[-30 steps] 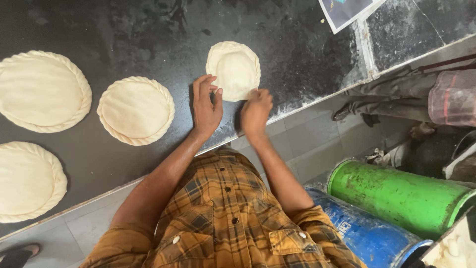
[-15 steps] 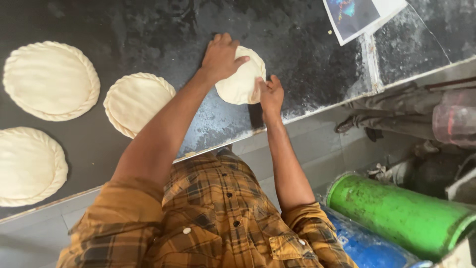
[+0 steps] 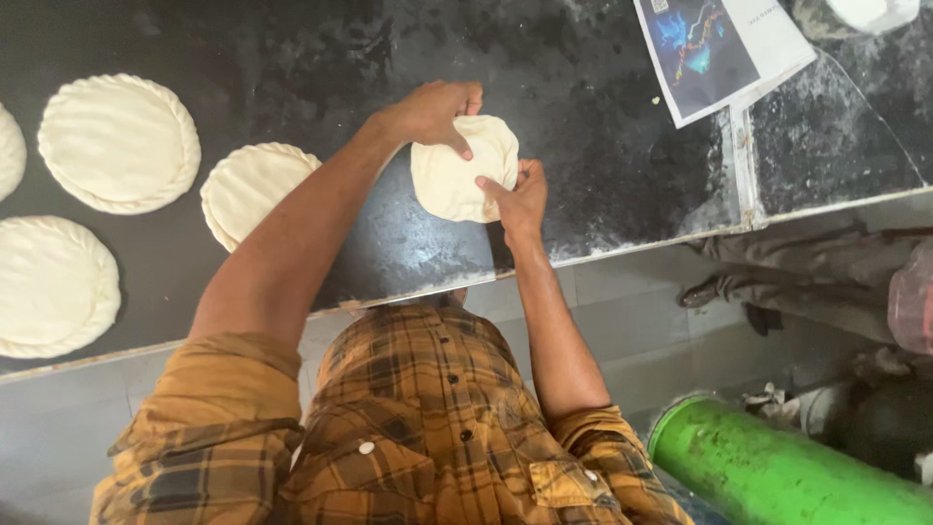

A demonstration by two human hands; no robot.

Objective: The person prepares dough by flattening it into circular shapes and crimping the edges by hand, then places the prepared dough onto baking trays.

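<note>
Left hand [image 3: 434, 112] lies pressed on the far-left edge of a small dough round [image 3: 465, 166] on the dark counter [image 3: 603, 185] — right hand [image 3: 517, 199] pinches its near-right edge, both equally close.

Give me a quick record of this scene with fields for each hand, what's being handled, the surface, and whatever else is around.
left hand: fingers spread on the top edge of the dough round
right hand: fingertips on the lower right edge of the dough round
dough round: pale, flat, smooth, partly lifted at the counter's near edge
counter: dark, dusted with flour
crimped rounds: four to the left, nearest one partly behind the left forearm
printed sheet: upper right on the counter
green cylinder: on the floor, lower right
</note>
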